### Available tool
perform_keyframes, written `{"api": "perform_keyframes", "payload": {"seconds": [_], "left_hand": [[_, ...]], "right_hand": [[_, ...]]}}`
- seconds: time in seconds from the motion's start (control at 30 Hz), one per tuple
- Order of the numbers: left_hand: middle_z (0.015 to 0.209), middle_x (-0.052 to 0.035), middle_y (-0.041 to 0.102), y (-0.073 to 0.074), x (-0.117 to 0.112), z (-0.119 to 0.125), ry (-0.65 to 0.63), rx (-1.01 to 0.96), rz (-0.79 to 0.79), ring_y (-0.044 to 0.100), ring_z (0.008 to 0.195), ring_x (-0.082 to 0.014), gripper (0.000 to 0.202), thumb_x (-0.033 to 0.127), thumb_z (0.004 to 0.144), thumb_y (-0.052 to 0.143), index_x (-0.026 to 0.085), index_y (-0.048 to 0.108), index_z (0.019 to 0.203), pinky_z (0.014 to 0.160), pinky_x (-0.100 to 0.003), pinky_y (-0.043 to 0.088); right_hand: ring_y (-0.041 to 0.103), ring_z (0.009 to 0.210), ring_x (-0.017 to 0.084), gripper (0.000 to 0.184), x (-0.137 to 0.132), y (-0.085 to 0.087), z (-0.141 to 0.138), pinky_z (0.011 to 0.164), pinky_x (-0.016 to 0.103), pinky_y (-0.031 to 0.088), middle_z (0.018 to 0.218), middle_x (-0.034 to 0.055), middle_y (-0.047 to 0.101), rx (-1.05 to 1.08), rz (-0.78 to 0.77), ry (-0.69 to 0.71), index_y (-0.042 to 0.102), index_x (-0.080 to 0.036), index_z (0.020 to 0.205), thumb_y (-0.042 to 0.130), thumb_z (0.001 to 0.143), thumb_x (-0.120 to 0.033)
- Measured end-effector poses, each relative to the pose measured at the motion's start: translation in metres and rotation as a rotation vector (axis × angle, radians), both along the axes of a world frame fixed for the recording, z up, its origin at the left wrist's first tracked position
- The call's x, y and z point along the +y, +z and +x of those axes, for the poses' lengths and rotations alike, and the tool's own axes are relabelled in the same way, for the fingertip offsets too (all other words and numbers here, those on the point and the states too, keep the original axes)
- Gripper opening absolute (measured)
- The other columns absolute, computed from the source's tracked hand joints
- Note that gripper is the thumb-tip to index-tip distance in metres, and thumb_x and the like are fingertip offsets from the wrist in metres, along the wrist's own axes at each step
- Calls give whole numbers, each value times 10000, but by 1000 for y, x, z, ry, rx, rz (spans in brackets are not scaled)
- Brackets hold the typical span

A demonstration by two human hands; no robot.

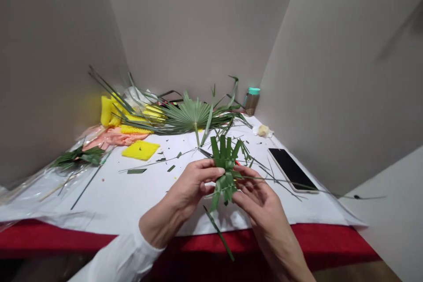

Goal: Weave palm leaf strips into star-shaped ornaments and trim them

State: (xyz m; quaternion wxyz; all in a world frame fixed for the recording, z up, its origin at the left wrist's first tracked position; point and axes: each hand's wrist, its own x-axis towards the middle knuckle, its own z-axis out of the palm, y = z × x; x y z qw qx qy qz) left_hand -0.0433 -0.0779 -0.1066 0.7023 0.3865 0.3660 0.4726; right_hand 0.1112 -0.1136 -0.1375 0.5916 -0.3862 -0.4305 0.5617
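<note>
Between my two hands, above the front of the white-covered table, is a woven palm leaf piece [226, 180] with cut strips fanning up at its top and short ends hanging below. My left hand [194, 180] pinches its left side, the thumb lying on the weave. On the right side, the fingers of my right hand [256, 194] grip the piece's edge. A long thin strip runs out to the right past my right hand. One dark strip [218, 233] hangs down below the piece. Behind it, a scissors' blade [205, 152] and a bit of red handle are partly hidden.
A large fan palm leaf [194, 116] lies at the back. Yellow sponge-like pieces [140, 150], pink cloth [112, 136] and plastic wrap are at left. A phone [292, 169] lies at right, with a teal-lidded bottle [252, 101] behind. Leaf scraps [137, 171] litter the white cover.
</note>
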Motion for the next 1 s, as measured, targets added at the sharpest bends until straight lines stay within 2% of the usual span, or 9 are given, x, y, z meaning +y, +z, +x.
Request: {"api": "perform_keyframes", "payload": {"seconds": [0.1, 0.2, 0.27, 0.37, 0.47, 0.57, 0.77, 0.9, 1.0], "left_hand": [[662, 39, 594, 2, 13, -18, -119, 82, 30, 525, 532, -77, 125, 227, 849, 724, 132, 664, 794, 506, -207, 451], [716, 41, 604, 5, 25, -38, -224, 181, 68, 529, 526, -80, 151, 274, 933, 647, 138, 639, 867, 492, -223, 474], [806, 11, 646, 10, 30, -50, -283, 243, 100, 591, 602, -102, 157, 295, 938, 641, 138, 647, 937, 543, -249, 521], [843, -1, 661, 23, 32, -61, -360, 327, 156, 617, 648, -115, 147, 284, 930, 652, 137, 652, 938, 573, -263, 537], [722, 41, 604, 36, 31, -68, -429, 390, 212, 544, 553, -84, 138, 233, 909, 675, 135, 635, 821, 501, -218, 472], [619, 76, 521, 45, 32, -71, -495, 427, 263, 446, 480, -63, 195, 201, 882, 697, 138, 606, 722, 441, -192, 377], [594, 74, 505, 53, 39, -69, -566, 464, 336, 419, 499, -76, 212, 211, 831, 732, 145, 610, 670, 468, -212, 328], [643, 55, 551, 57, 44, -63, -589, 468, 342, 466, 543, -85, 156, 199, 823, 738, 137, 645, 715, 497, -218, 363], [684, 50, 573, 57, 48, -62, -571, 453, 318, 500, 561, -85, 108, 183, 838, 736, 134, 658, 782, 500, -212, 404]], "right_hand": [[676, 912, 175, 598, -9, -2, 12, 779, 247, 553, 1045, 28, 739, -46, 28, 85, 706, -316, 1151, 946, 613, -422], [687, 854, 162, 451, -14, -6, 26, 732, 220, 547, 1035, 50, 755, -136, -14, 125, 737, -299, 1099, 898, 700, -434], [690, 809, 157, 329, -15, -5, 34, 712, 216, 544, 997, 58, 766, -203, -40, 118, 753, -280, 1046, 851, 768, -425], [657, 733, 148, 291, -16, 3, 41, 703, 221, 539, 933, 41, 760, -276, -23, 66, 757, -268, 997, 816, 793, -467], [643, 769, 159, 291, -18, 15, 46, 739, 210, 526, 840, 28, 745, -328, -1, 15, 755, -267, 989, 807, 798, -480], [641, 785, 156, 297, -19, 23, 47, 755, 200, 513, 801, 30, 740, -344, 13, 30, 757, -265, 976, 775, 821, -518], [645, 631, 138, 444, -19, 35, 25, 557, 215, 489, 833, 56, 753, -274, -5, 230, 750, -228, 973, 738, 798, -636], [569, 510, 85, 428, -20, 45, 2, 493, 170, 431, 607, -4, 662, -294, -61, 204, 700, -177, 763, 834, 714, -581], [525, 453, 58, 443, -19, 46, -7, 461, 152, 406, 552, -35, 612, -280, -102, 167, 662, -169, 727, 840, 701, -574]]}}
